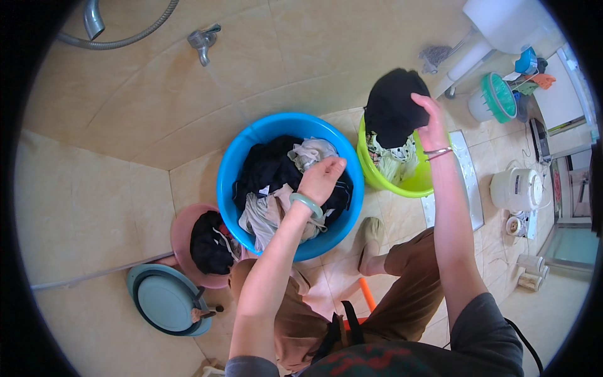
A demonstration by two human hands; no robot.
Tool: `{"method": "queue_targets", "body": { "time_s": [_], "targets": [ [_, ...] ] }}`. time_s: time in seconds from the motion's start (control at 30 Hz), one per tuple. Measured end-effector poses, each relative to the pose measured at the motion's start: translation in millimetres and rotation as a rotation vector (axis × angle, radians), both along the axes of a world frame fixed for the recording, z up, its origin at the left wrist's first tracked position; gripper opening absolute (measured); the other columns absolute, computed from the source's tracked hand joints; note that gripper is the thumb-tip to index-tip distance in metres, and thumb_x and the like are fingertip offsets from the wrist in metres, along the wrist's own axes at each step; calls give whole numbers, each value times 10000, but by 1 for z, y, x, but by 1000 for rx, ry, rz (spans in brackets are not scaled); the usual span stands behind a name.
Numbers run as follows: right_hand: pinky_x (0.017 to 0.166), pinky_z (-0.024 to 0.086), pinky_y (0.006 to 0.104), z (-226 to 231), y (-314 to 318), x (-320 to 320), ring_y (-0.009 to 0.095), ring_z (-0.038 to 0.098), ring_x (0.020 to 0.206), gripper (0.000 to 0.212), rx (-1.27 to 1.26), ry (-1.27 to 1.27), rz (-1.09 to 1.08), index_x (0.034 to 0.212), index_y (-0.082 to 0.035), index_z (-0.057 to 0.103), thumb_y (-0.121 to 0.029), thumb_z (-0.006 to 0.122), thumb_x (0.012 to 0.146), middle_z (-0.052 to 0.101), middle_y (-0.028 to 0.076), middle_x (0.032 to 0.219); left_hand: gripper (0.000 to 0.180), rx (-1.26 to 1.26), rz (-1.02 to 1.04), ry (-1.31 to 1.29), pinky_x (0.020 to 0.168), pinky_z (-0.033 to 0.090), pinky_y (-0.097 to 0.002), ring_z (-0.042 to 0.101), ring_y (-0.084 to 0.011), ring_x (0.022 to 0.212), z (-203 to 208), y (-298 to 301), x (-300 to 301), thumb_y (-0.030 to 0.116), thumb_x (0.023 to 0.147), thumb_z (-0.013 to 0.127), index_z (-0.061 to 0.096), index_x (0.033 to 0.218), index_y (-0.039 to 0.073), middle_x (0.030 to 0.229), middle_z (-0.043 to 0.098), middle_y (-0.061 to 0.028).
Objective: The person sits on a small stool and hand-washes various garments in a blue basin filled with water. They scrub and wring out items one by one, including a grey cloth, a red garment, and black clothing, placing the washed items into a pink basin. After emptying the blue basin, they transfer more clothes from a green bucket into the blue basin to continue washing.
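Observation:
My right hand (pixel 432 125) grips a black garment (pixel 396 107) by its right side, holding it up over a lime-green basin (pixel 411 188). Pale patterned clothes (pixel 396 160) lie in that basin, partly covered by the black cloth. With a pale green bangle at the wrist, my left hand (pixel 322 181) is closed above a blue basin (pixel 227 217). Its curled fingers hide whatever may be in them. Dark clothes (pixel 267 166), a light grey cloth (pixel 311 151) and beige cloth (pixel 270 213) fill the blue basin.
A pink basin (pixel 183 242) with dark clothes stands left of the blue one, beside a grey-blue basin (pixel 166 301). A tap (pixel 203 44) juts from the wall. To the right are a floor drain plate (pixel 461 188), a white lidded pot (pixel 516 190) and a green-lined bin (pixel 493 100).

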State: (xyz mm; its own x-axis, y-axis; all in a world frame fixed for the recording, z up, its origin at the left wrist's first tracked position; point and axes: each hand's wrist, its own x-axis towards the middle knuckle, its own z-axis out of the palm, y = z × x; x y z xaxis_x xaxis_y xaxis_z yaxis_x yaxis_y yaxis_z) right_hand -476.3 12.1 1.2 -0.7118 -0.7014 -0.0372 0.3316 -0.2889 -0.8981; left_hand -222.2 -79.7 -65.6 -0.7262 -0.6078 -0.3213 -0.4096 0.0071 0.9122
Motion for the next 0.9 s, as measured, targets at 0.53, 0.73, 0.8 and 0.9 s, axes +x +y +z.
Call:
{"method": "queue_targets", "body": {
  "time_s": [0.53, 0.73, 0.8, 0.9],
  "targets": [
    [608, 524, 260, -35, -37, 79, 146, 623, 747, 531, 538, 502, 482, 1201, -32, 520, -324, 708, 799, 625, 108, 993, 348, 680, 692, 517, 890, 462, -330, 583, -197, 1021, 36, -15, 33, 151, 806, 709, 576, 1125, 114, 1124, 608, -45],
    [648, 543, 276, -57, -59, 131, 151, 633, 793, 500, 400, 142, 849, 1255, -13, 474, -212, 669, 840, 602, 122, 1049, 304, 324, 827, 524, 741, 476, -275, 585, -136, 830, 13, -32, 58, 56, 740, 746, 589, 999, 82, 961, 625, -19],
    [664, 540, 271, -54, -69, 153, 147, 628, 819, 440, 345, 172, 855, 1231, -20, 498, -173, 653, 849, 604, 112, 1053, 333, 323, 920, 548, 736, 496, -287, 601, -169, 840, 7, -44, 75, 18, 732, 729, 570, 1022, 58, 968, 623, -51],
    [674, 539, 280, -58, -75, 170, 152, 624, 880, 462, 405, 217, 880, 1238, -42, 504, -217, 660, 841, 590, 108, 1138, 450, 455, 1106, 507, 777, 530, -352, 616, -251, 909, -2, -53, 89, -15, 729, 689, 493, 1131, 34, 1019, 606, -120]
  ]
}}
